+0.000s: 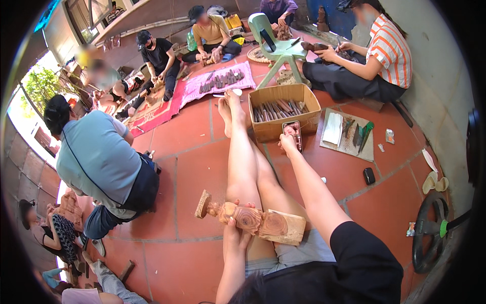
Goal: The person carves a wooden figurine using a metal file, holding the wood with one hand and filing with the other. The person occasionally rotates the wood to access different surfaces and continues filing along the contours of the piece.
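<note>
My left hand (237, 230) is wrapped round a carved wooden figure (276, 224) that lies across my lap. Its narrow end with a round base points left, and the square uncarved block end points right, with swirling grain between. My right arm stretches forward, and my right hand (287, 144) grips a smartphone (292, 128) upright, its lit screen facing me. The phone stands in front of a cardboard box (263, 133) filled with several carving tools (279, 110). Part of my right hand's grip is hidden behind the phone.
A board (329, 150) with a white cloth and several tools lies right of the box; a black case (369, 176) sits nearer. A green plastic chair (276, 50) stands beyond. People sit around on red tiles (197, 187), several carving wood. A pink cloth (195, 88) bears tools. A fan (430, 228) stands right.
</note>
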Demonstrator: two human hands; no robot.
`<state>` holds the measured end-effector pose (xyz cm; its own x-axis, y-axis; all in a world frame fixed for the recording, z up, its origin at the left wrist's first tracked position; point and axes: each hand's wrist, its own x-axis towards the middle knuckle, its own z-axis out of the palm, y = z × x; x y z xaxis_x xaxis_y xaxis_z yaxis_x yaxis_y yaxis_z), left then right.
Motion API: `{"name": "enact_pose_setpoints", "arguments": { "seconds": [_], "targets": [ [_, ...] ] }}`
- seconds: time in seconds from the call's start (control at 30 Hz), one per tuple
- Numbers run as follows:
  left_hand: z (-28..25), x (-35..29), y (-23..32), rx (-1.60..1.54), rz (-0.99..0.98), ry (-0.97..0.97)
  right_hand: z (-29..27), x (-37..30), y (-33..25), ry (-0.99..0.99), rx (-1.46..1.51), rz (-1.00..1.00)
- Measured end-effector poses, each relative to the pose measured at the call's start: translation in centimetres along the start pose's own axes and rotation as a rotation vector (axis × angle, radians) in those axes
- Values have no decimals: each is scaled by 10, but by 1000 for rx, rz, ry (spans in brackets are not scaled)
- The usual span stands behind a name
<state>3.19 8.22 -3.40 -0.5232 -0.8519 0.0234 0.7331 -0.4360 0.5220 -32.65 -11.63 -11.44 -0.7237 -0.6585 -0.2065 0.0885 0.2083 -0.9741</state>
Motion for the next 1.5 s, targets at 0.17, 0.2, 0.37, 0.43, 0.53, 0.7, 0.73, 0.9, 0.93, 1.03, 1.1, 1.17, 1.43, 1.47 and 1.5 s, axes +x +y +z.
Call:
{"name": "enact_pose_setpoints", "arguments": {
  "seconds": [0.17, 0.2, 0.37, 0.43, 0.53, 0.7, 0.73, 0.9, 0.93, 1.03, 1.1, 1.17, 1.43, 1.47, 1.5],
  "targets": [
    [-3, -1, 2, -97, -3, 47, 4, -4, -16, -28, -414, -293],
    [-6, -1, 3, -100, -6, 48, 7, -8, -18, -44, -444, -275],
    [-1, 2, -2, -110, -15, 33, 4, -8, 0, 49, -139, -82],
    [-1, 2, -2, -113, -8, 28, -3, -4, 5, -77, -173, -5],
    [-3, -2, 3, -77, 10, 27, 18, -24, 2, 93, -196, -37],
    [0, 2, 0, -62, 0, 21, 13, -3, -9, 24, -379, -269],
    [3, 7, -3, -58, -16, -3, 5, 11, -10, 46, -379, -283],
    [-1, -1, 3, -24, -11, 18, 22, -27, -1, 51, -342, -252],
    [0, 0, 3, -27, -13, 18, 23, -30, 3, 71, -332, -282],
    [0, 1, 2, -37, -13, 13, 20, -39, 17, -75, -176, -251],
    [1, 5, -1, -51, -22, 4, 16, -40, 27, -44, -166, -244],
    [-4, 0, 2, -51, -19, 29, 23, -64, 34, -44, -129, -185],
    [0, 3, 0, -42, -16, 19, 8, -73, 37, 68, -53, -71],
    [1, 5, 0, -41, -22, 25, 5, -73, 38, 79, -37, -81],
    [1, 2, 1, -48, -9, 45, 7, -85, 33, 53, -14, -60]
  ]
}}
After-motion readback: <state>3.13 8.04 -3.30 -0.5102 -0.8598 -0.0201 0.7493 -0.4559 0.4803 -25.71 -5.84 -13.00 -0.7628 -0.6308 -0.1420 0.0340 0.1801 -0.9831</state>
